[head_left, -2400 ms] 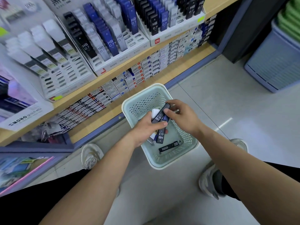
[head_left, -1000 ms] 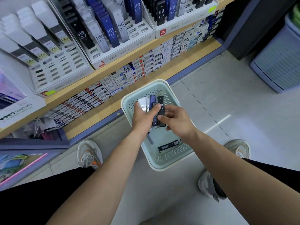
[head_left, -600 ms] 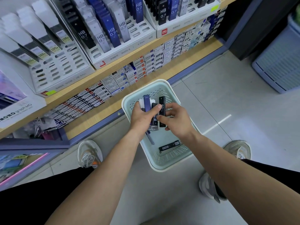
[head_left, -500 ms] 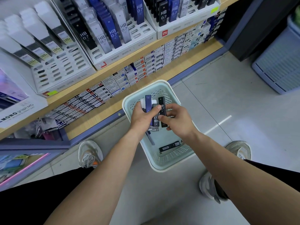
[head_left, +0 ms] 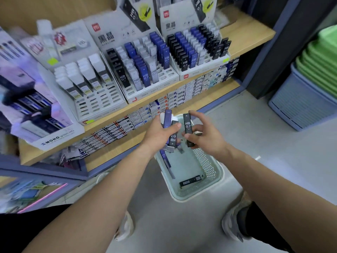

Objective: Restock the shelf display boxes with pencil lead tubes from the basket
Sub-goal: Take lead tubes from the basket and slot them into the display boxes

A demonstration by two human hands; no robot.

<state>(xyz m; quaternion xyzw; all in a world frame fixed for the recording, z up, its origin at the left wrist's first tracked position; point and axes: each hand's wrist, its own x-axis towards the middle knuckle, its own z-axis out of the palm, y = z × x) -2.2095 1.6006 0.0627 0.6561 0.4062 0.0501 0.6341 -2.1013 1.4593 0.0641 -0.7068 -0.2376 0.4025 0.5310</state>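
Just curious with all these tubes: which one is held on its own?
The black HB 0.7 tube pinched upright in the right hand; the left hand grips a bunch of tubes, and another black one lies in the basket.

Bright, flat indoor light from overhead, and the shadows are soft. The lower shelf is slightly shaded under the upper one. There's a small glare streak on the floor at 4 o'clock. Heavy motion blur at 9 o'clock: the MONO display box is smeared with a purple cast. The centre is sharper: "HB 0.7" is legible on the black tube in the right hand, while the bundle of tubes in the left hand is softer. Fisheye bows the shelf edge, and the corners are stretched and soft.
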